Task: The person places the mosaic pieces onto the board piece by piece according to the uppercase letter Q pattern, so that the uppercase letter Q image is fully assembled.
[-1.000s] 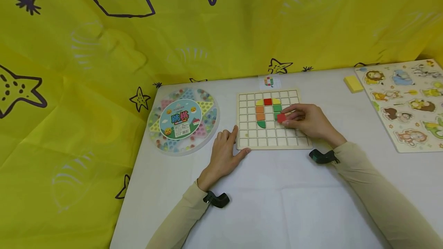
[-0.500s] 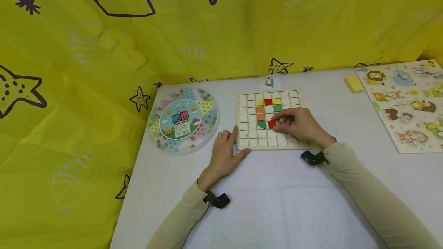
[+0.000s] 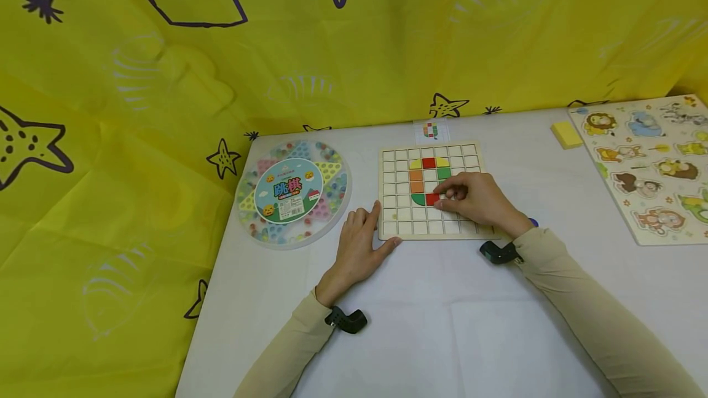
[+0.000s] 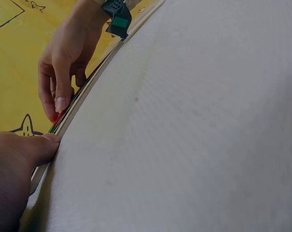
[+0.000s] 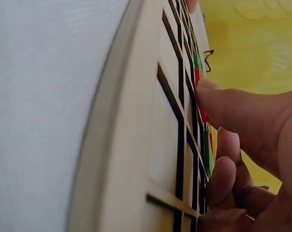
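In the head view my right hand (image 3: 477, 200) pinches a red square tile (image 3: 432, 199) with thumb and fingertips. The tile lies in a cell of the wooden grid board (image 3: 398, 227), beside a green quarter-round tile (image 3: 418, 199). In the right wrist view the thumb presses on the red tile (image 5: 201, 96). My left hand (image 3: 359, 244) rests at the board's near left corner, index finger along the left side and thumb on the front edge. Two orange tiles (image 3: 416, 181), a red tile (image 3: 428, 163), two yellow corner tiles (image 3: 441, 162) and a green tile (image 3: 444, 174) sit in other cells.
A small pattern card (image 3: 431, 131) lies behind the board. Left of it is a round Chinese checkers box (image 3: 293, 195). At right are a yellow block (image 3: 566, 134) and an animal puzzle board (image 3: 641, 171). A yellow curtain (image 3: 354, 66) hangs behind the white table.
My right hand has moved left and towards me with the red tile, which has gone from above the board's right part into the cell beside the green quarter-round. The left hand stays put.
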### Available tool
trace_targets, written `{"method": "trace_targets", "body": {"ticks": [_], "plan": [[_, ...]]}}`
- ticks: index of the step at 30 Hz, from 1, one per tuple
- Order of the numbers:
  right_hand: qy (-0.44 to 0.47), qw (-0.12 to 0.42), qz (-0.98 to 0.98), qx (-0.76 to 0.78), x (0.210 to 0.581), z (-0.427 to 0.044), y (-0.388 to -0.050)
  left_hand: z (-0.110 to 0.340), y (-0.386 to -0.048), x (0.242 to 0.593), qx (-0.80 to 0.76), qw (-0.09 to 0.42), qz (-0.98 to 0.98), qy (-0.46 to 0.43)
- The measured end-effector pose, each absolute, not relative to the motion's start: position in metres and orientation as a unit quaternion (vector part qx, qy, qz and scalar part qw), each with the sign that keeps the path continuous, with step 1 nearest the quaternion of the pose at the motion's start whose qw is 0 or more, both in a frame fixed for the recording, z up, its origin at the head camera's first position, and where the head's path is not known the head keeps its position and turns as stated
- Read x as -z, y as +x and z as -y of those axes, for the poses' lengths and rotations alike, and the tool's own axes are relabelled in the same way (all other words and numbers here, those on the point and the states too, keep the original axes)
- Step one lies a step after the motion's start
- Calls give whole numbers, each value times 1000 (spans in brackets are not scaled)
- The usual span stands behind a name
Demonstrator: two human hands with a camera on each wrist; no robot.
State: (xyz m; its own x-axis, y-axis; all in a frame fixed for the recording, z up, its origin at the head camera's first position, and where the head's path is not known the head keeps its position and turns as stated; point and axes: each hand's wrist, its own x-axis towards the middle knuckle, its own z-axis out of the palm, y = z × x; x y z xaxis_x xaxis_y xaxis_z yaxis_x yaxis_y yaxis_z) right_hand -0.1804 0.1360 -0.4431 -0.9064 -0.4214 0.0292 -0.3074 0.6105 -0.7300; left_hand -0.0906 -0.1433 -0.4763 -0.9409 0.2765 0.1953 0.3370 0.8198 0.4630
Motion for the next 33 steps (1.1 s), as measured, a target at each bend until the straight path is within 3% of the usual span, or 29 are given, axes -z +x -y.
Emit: {"method": "trace_targets", "body": {"ticks": [10, 17, 33], "plan": [[-203, 57, -898, 386, 443, -136, -178, 142, -91, 477, 254, 62, 952, -161], [-183, 25, -906, 380, 433, -161, -176, 141, -91, 477, 254, 66, 950, -167], [-142, 104, -944, 280, 421, -240, -159, 144, -91, 478, 255, 59, 952, -159]]}}
